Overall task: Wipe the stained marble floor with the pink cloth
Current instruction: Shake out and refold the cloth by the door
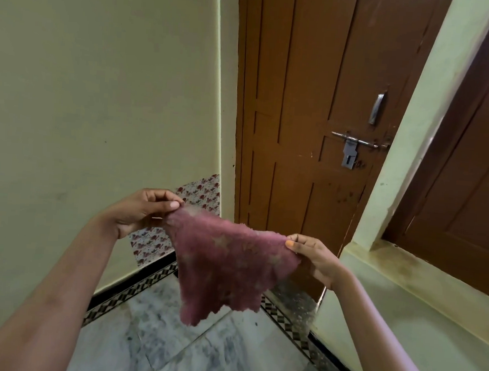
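At the centre-left of the frame my left hand (143, 210) is pinching the upper left corner of the pink cloth (226, 265) between thumb and fingertips. The cloth is hanging in mid-air at the centre, its top edge running from that corner slightly downward to the right, its loose lower part drooping to a point. At the centre-right my right hand (313, 258) is pinching the opposite corner, sitting a little lower. The marble floor (168, 342) is lying below the cloth along the bottom of the frame, not touching it. I judge both hands equally near, so lowering is what matters next.
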The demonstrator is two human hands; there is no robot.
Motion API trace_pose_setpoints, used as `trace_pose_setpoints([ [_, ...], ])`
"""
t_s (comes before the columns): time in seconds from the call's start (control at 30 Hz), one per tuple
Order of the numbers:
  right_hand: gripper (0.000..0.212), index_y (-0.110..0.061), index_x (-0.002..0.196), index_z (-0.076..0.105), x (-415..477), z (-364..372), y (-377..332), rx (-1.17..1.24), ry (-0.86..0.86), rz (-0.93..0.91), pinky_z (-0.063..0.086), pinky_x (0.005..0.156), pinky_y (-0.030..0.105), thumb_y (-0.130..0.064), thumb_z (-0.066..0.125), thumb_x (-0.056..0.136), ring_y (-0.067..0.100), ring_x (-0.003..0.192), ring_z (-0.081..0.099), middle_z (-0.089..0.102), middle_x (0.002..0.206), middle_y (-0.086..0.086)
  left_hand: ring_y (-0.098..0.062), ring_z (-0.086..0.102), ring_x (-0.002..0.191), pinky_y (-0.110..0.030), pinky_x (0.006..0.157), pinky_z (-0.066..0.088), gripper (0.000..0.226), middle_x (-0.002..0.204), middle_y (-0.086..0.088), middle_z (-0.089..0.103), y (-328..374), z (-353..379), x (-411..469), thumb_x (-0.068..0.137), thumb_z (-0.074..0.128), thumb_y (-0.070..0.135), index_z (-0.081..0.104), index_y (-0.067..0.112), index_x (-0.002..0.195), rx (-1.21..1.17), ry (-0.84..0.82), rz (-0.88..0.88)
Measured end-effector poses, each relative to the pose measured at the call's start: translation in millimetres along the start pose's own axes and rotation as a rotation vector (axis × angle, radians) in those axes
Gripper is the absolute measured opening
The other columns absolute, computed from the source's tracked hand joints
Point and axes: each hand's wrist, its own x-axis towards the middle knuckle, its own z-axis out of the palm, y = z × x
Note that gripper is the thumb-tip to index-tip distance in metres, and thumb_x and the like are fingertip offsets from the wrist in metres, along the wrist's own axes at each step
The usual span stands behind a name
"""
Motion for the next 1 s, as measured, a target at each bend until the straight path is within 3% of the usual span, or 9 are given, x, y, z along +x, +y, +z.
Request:
trace_pose_setpoints([
  [0.1,0.010,-0.016,0.090,0.070,7,2,2,-0.432,0.070,0.029,0.048,0.076,0.023,-0.022,0.063,0.088,0.015,0.087,0.065,0.070,0.088,0.000,-0.014,0.059,0.078,-0.021,0.062,0.053,0.012,0.088,-0.005,0.067,-14,6,12,0.083,0.065,0.005,0.070,0.016,0.084,0.242,0.167,-0.085],
  [0.17,0.007,-0.018,0.090,0.071,16,6,8,-0.596,0.170,0.002,0.051,0.075,0.023,-0.017,0.064,0.087,0.016,0.088,0.067,0.071,0.087,0.000,-0.016,0.057,0.081,-0.023,0.066,0.051,0.016,0.092,-0.006,0.066,-21,18,21,0.085,0.064,0.003,0.069,0.018,0.081,0.336,0.279,-0.074],
  [0.3,0.018,-0.026,0.087,0.069,21,13,10,-0.735,0.247,-0.076,0.055,0.081,0.031,-0.009,0.060,0.089,0.014,0.087,0.064,0.069,0.091,-0.004,-0.015,0.057,0.086,-0.022,0.074,0.042,0.014,0.092,0.001,0.065,-25,39,26,0.086,0.061,0.003,0.069,0.013,0.091,0.665,0.317,0.022],
  [0.4,0.024,-0.027,0.087,0.067,17,3,8,-0.782,0.274,-0.081,0.053,0.069,0.023,-0.005,0.058,0.089,0.012,0.083,0.064,0.067,0.087,-0.007,-0.022,0.062,0.082,-0.017,0.061,0.041,0.013,0.090,0.000,0.068,-27,32,24,0.087,0.061,0.006,0.069,0.016,0.088,0.824,0.279,0.023],
  [0.53,0.025,-0.028,0.087,0.067,10,-7,7,-0.682,0.372,-0.171,0.044,0.064,0.017,-0.005,0.059,0.089,0.009,0.079,0.063,0.067,0.083,-0.010,-0.010,0.056,0.063,-0.015,0.050,0.037,0.013,0.089,0.001,0.065,-27,29,25,0.091,0.057,0.013,0.064,0.023,0.089,0.982,0.297,-0.008],
  [0.67,0.023,-0.026,0.092,0.066,10,11,6,-0.669,0.298,-0.254,0.045,0.072,0.013,-0.004,0.058,0.089,0.005,0.090,0.061,0.067,0.093,-0.010,-0.013,0.066,0.063,-0.023,0.055,0.055,0.017,0.085,-0.005,0.069,-29,42,34,0.092,0.053,0.004,0.065,0.015,0.096,0.835,0.407,0.022],
  [0.73,0.023,-0.026,0.096,0.066,12,25,3,-0.750,0.212,-0.275,0.042,0.075,0.011,-0.005,0.057,0.090,0.004,0.098,0.057,0.065,0.101,-0.010,-0.009,0.065,0.072,-0.016,0.063,0.054,0.020,0.090,-0.001,0.069,-28,51,37,0.090,0.055,0.002,0.067,0.018,0.092,0.704,0.416,0.129],
  [0.87,0.023,-0.026,0.093,0.069,14,51,-9,-0.787,0.095,-0.371,0.039,0.080,0.011,-0.006,0.059,0.088,0.005,0.104,0.051,0.064,0.098,-0.010,0.009,0.055,0.075,-0.002,0.065,0.042,0.023,0.089,0.012,0.065,-14,74,31,0.086,0.059,0.001,0.070,0.018,0.095,0.723,0.238,0.372],
  [1.0,0.019,-0.024,0.090,0.069,10,68,-20,-0.510,0.078,-0.360,0.048,0.079,0.013,-0.006,0.063,0.086,-0.001,0.093,0.062,0.067,0.093,-0.010,-0.003,0.064,0.080,-0.011,0.072,0.050,0.021,0.087,0.005,0.069,-10,84,26,0.086,0.059,0.000,0.070,0.018,0.086,0.604,0.083,0.420],
])
